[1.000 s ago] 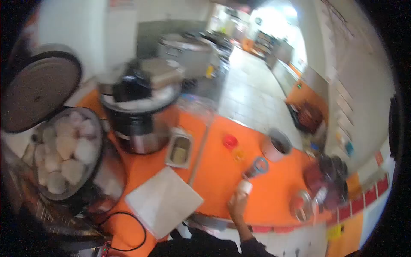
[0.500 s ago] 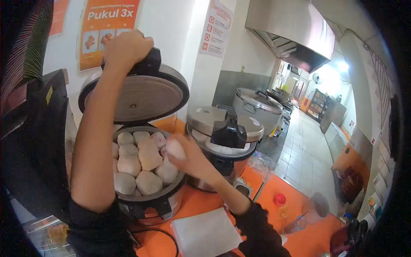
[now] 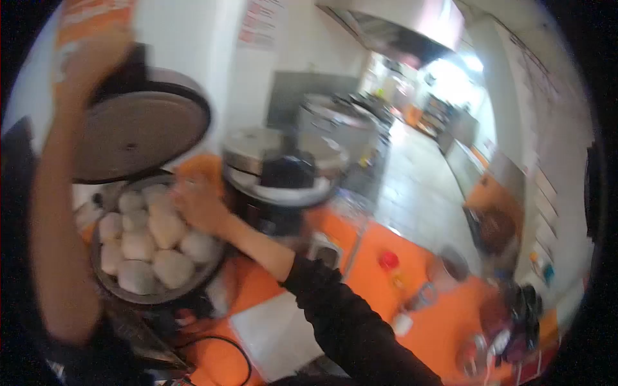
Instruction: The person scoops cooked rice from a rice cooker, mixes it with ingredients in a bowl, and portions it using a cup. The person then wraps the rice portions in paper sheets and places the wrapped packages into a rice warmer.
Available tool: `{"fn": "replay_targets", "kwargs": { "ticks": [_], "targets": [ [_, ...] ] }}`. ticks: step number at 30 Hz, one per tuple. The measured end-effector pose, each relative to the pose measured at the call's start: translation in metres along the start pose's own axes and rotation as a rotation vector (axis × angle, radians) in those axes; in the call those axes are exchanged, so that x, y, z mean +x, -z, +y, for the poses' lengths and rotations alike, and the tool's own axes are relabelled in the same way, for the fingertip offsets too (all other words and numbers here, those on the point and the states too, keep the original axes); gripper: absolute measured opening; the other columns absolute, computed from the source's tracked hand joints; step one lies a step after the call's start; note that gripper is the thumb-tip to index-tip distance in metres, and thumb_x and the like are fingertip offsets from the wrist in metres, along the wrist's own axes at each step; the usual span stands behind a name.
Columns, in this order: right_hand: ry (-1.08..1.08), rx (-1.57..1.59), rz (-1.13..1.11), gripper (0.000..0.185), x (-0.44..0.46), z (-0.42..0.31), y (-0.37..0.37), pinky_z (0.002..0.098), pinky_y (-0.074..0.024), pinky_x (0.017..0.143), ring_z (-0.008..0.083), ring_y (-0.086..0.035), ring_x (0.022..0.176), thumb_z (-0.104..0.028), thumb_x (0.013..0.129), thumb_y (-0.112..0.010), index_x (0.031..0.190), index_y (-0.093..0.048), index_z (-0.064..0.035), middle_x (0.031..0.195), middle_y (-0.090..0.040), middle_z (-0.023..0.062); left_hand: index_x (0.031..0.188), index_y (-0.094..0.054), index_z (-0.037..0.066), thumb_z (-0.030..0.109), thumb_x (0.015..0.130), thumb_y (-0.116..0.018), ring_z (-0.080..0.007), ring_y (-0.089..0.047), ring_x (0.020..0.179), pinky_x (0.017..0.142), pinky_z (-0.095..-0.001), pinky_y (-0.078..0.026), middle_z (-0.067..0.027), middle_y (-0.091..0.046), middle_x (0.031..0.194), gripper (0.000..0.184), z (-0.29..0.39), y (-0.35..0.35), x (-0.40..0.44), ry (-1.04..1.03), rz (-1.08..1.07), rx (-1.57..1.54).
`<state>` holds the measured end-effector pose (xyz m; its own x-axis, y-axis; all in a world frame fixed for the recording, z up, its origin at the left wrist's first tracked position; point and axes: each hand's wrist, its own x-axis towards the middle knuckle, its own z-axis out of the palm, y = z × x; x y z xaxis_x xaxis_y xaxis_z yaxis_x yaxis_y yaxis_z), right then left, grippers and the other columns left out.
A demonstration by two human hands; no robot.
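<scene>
My left hand (image 3: 96, 58), blurred, is closed round the black handle of the raised lid (image 3: 138, 132) of a large rice cooker. Inside the cooker's pot (image 3: 145, 299) lie several rounded white bundles (image 3: 136, 246), packed side by side. My right hand (image 3: 201, 204) is over the back right of the pot, at the bundles near its rim. Its fingers are smeared by motion, so whether they hold a bundle is hidden.
A second rice cooker (image 3: 283, 161) with its lid down stands to the right, and a big steel pot (image 3: 338, 128) behind it. A stack of white sheets (image 3: 277, 334) lies on the orange table (image 3: 399, 309), with a red-capped jar (image 3: 389, 260) farther right. A black cable (image 3: 219, 341) curls nearby.
The view has swung right, so everything sits farther left. My right hand has moved toward the back of the pot; the white bundle it held no longer shows. My left hand still holds the lid up.
</scene>
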<state>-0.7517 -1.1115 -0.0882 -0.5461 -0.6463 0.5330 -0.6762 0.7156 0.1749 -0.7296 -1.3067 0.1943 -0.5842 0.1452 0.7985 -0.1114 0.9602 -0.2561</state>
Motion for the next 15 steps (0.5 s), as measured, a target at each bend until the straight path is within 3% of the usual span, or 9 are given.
{"fn": "replay_targets", "kwargs": {
  "ticks": [1, 3, 5, 6, 7, 9, 12, 15],
  "targets": [
    [-0.279, 0.359, -0.018, 0.036, -0.019, -0.027, 0.068, 0.0474, -0.0410, 0.090, 0.0401, -0.046, 0.116, -0.022, 0.090, -0.048, 0.119, -0.053, -0.0026, 0.122, -0.049, 0.0237, 0.109, -0.062, 0.010, 0.034, 0.091, -0.039, -0.0345, -0.057, 0.107, 0.094, -0.0479, -0.041, -0.0189, -0.059, 0.116, 0.038, -0.002, -0.008, 0.004, -0.046, -0.006, 0.045],
    [-0.231, 0.498, 0.541, 0.036, -0.098, -0.049, 0.080, 0.0451, -0.0418, 0.087, 0.0365, -0.050, 0.108, -0.015, 0.084, -0.056, 0.116, -0.054, -0.0014, 0.116, -0.051, 0.0231, 0.108, -0.063, 0.007, 0.044, 0.089, -0.039, -0.0347, -0.058, 0.104, 0.089, -0.0481, -0.043, -0.0200, -0.061, 0.110, 0.048, -0.021, -0.021, 0.026, -0.071, 0.024, 0.061],
    [-0.208, 0.314, 0.554, 0.037, -0.198, -0.051, 0.101, 0.0426, -0.0437, 0.086, 0.0324, -0.054, 0.101, -0.012, 0.080, -0.060, 0.115, -0.054, -0.0032, 0.110, -0.053, 0.0207, 0.107, -0.064, 0.004, 0.054, 0.087, -0.039, -0.0348, -0.060, 0.101, 0.085, -0.0483, -0.045, -0.0211, -0.063, 0.104, 0.060, -0.035, -0.029, 0.047, -0.109, 0.120, 0.147],
    [-0.295, 0.256, 0.535, 0.037, -0.249, -0.047, 0.105, 0.0426, -0.0441, 0.085, 0.0325, -0.054, 0.100, -0.014, 0.079, -0.061, 0.114, -0.054, -0.0028, 0.109, -0.053, 0.0205, 0.107, -0.065, 0.002, 0.060, 0.086, -0.039, -0.0348, -0.060, 0.099, 0.083, -0.0484, -0.046, -0.0217, -0.065, 0.100, 0.066, -0.044, -0.029, 0.057, -0.109, 0.235, 0.218],
    [-0.501, 0.186, 0.513, 0.038, -0.306, -0.037, 0.100, 0.0425, -0.0444, 0.084, 0.0327, -0.054, 0.099, -0.015, 0.078, -0.062, 0.113, -0.054, -0.0025, 0.108, -0.053, 0.0203, 0.111, -0.063, 0.001, 0.062, 0.086, -0.038, -0.0357, -0.060, 0.103, 0.089, -0.0462, -0.044, -0.0232, -0.063, 0.106, 0.071, -0.041, -0.021, 0.059, 0.039, -0.054, 0.153],
    [-0.998, -0.066, 0.469, 0.039, -0.417, -0.012, 0.089, 0.0424, -0.0451, 0.082, 0.0331, -0.054, 0.097, -0.017, 0.077, -0.064, 0.111, -0.053, -0.0017, 0.107, -0.054, 0.0198, 0.113, -0.062, 0.002, 0.060, 0.086, -0.037, -0.0351, -0.058, 0.106, 0.091, -0.0446, -0.043, -0.0229, -0.062, 0.110, 0.069, -0.035, -0.010, 0.052, 0.086, -0.107, 0.111],
    [-1.685, -0.688, 0.297, 0.042, -0.554, -0.004, 0.079, 0.0423, -0.0462, 0.079, 0.0336, -0.054, 0.093, -0.021, 0.075, -0.067, 0.108, -0.052, -0.0006, 0.105, -0.055, 0.0191, 0.115, -0.061, 0.005, 0.050, 0.089, -0.038, -0.0347, -0.058, 0.107, 0.093, -0.0442, -0.043, -0.0212, -0.060, 0.113, 0.058, -0.032, -0.017, 0.053, 0.074, -0.095, 0.048],
    [-2.021, -0.884, 0.226, 0.045, -0.613, -0.008, 0.062, 0.0421, -0.0472, 0.076, 0.0341, -0.054, 0.090, -0.025, 0.073, -0.070, 0.105, -0.051, 0.0005, 0.104, -0.055, 0.0184, 0.117, -0.060, 0.008, 0.040, 0.091, -0.039, -0.0343, -0.057, 0.108, 0.094, -0.0437, -0.042, -0.0194, -0.058, 0.117, 0.047, -0.041, -0.019, 0.047, 0.049, -0.075, -0.006]
  ]
}}
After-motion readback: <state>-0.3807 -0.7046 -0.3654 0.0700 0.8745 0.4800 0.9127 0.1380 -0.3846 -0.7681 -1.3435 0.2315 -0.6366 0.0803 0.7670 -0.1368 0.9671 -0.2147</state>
